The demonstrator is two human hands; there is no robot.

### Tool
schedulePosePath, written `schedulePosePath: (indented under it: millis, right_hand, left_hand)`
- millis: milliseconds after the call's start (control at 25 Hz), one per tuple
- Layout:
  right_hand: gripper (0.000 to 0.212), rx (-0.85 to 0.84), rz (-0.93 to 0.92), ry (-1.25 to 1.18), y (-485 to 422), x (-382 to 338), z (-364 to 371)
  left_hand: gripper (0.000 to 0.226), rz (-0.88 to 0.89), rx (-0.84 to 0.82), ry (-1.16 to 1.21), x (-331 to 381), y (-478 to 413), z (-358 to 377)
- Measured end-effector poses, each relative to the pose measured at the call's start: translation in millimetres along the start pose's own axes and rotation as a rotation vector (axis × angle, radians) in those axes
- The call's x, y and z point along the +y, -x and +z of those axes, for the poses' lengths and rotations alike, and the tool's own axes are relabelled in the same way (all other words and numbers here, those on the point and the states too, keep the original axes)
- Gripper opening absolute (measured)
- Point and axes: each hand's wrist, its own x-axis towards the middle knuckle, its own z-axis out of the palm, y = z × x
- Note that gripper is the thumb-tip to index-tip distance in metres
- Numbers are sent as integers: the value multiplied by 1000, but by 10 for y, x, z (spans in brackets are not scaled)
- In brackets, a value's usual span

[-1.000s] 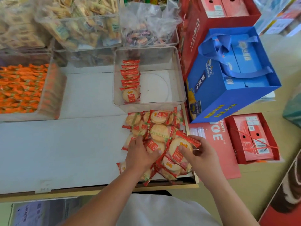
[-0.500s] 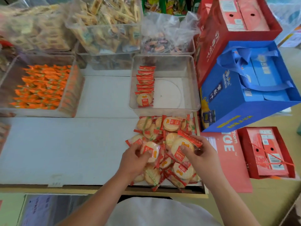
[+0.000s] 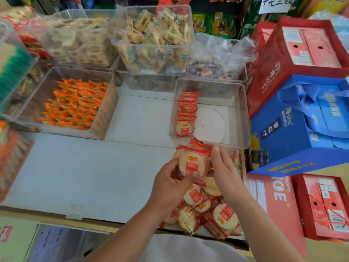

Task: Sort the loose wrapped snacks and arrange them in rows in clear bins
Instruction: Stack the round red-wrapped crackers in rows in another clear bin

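Centre right, a blue gift bag (image 3: 287, 140) stands just beside the clear bin (image 3: 245, 110), whose left side holds a row of rice crackers (image 3: 187, 112). Below its near rim, left hand (image 3: 170, 188) and right hand (image 3: 224, 171) grip a cracker stack (image 3: 192, 163) between them, over the loose pile (image 3: 207, 210).

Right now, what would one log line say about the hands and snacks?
left hand: holds cracker stack | right hand: holds same stack | clear bin: one row | loose pile: on shelf
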Motion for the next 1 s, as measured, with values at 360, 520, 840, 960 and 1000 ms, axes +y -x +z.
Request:
schedulePosePath:
  millis: [360, 520, 840, 960, 1000]
  right_hand:
    - [54, -47, -82, 200, -1075, -547, -164]
    - [49, -111, -97, 266, -1734, -413, -30]
    - [61, -372, -67, 612, -2215, 61, 252]
    - [66, -376, -37, 799, -2281, 79, 280]
    - [67, -365, -32, 800, -2255, 65, 286]
  left_hand:
    - [40, 126, 3, -297, 209, -1081, -262]
    - [48, -14, 122, -367, 99, -1502, -402]
    - [47, -181, 60, -271, -108, -1714, -330]
    - [47, -213, 51, -246, -147, -1710, -329]
    - [46, -213, 48, -242, -154, -1702, -332]
